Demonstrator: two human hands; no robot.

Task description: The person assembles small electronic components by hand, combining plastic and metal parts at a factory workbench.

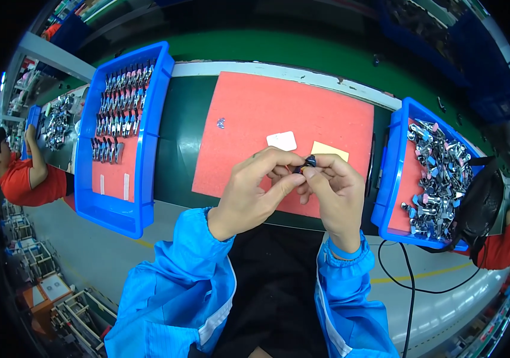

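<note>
Both hands meet over the right half of a pink mat (255, 107) on the bench. Between their fingertips is a small dark part (310, 161), mostly hidden by the fingers, with a bit of orange-red beside it. My left hand (255, 188) pinches it from the left, thumb and forefinger closed. From the right, my right hand (337, 185) grips the same part between thumb and forefinger. Just behind the hands lie a white card (282, 141) and a pale yellow card (330, 150) on the mat.
On the left, a blue tray (149, 173) holds rows of small metal-and-coloured parts (117, 122). A second blue tray (393, 173) on the right contains a loose heap of similar parts (437, 179). A black bag (483, 203) overlaps its edge. People in red sit at both sides.
</note>
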